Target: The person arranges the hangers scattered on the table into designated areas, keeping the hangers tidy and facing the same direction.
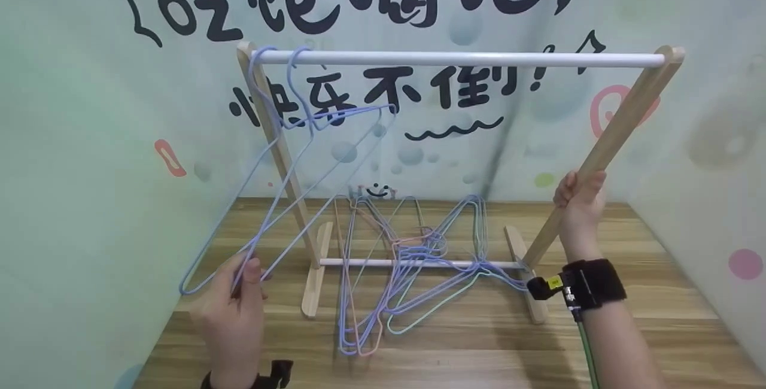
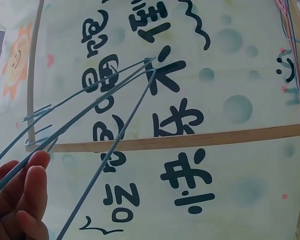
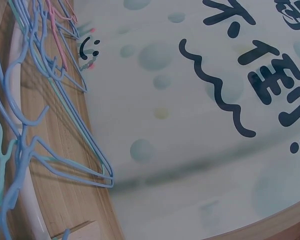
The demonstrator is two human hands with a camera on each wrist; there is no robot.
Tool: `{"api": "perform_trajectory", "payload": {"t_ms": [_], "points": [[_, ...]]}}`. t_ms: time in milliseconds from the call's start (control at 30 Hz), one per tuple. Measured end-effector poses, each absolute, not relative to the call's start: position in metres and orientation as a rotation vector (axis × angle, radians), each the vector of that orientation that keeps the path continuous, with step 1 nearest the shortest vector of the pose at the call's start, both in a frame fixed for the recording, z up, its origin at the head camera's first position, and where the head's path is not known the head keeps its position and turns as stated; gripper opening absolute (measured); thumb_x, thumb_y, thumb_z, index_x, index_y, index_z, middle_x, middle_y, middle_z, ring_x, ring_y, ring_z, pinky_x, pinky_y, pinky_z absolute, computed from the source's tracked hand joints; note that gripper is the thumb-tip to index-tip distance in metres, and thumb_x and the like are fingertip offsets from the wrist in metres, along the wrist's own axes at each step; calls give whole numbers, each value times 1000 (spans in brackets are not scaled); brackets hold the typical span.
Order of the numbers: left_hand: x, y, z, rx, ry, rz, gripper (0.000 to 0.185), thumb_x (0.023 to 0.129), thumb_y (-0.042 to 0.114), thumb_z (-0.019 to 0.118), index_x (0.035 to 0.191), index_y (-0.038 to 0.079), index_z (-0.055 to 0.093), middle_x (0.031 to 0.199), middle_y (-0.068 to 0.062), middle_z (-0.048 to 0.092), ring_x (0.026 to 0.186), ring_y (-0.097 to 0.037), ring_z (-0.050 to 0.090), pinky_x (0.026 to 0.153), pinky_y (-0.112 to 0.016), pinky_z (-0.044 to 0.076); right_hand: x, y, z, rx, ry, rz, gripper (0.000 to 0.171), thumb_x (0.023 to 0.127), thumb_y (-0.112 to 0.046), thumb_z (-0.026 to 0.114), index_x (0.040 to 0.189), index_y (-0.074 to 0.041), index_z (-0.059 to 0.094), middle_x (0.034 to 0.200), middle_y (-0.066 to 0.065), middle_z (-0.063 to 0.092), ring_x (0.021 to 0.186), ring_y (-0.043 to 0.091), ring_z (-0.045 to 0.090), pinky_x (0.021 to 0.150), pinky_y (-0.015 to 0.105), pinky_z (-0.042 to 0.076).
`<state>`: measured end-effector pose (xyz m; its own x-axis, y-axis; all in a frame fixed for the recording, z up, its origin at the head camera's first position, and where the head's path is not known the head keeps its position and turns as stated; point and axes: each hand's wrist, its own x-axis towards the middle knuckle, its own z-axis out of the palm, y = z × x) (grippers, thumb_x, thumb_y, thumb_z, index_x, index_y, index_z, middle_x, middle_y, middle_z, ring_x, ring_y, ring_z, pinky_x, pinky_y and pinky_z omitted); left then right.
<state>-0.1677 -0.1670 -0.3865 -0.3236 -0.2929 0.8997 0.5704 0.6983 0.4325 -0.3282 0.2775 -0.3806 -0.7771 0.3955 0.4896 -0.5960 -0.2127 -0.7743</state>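
Note:
A small wooden rack stands on the wooden floor, with a white top rail (image 1: pixel 461 58) and slanted wooden legs. Two blue wire hangers (image 1: pixel 299 155) hang by their hooks at the rail's left end. My left hand (image 1: pixel 236 299) pinches their lower wires near the left corner; in the left wrist view the fingers (image 2: pixel 25 195) close on the blue wires (image 2: pixel 97 107). My right hand (image 1: pixel 579 206) grips the right wooden leg (image 1: pixel 622 119). The right hand itself does not show in the right wrist view.
A tangled pile of blue, pink and green hangers (image 1: pixel 407 257) lies on the floor under the rack, over its lower white bar (image 1: pixel 371 262); the pile (image 3: pixel 35 100) also shows in the right wrist view. Painted walls close in behind and on both sides.

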Motion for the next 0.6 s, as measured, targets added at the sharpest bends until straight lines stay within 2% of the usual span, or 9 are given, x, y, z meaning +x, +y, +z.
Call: {"api": "perform_trajectory", "payload": {"t_ms": [300,600], "points": [[-169,-167,-392,-227,-1731,-932,14,78,1,67,89,-7,63,64,-8,64,42,-10,53,41,-12,43,-328,278,-380,237,-1410,2033,61,71,-70,43,67,-10,43,54,-2,31,47,10,26,44,19,20],[-169,-168,-396,-235,-1721,-965,14,84,4,62,92,-6,63,67,-8,64,43,-14,54,43,-12,44,-328,277,-379,246,-1407,2038,60,73,-69,43,67,-9,42,54,-1,30,47,10,24,44,19,19]]}}
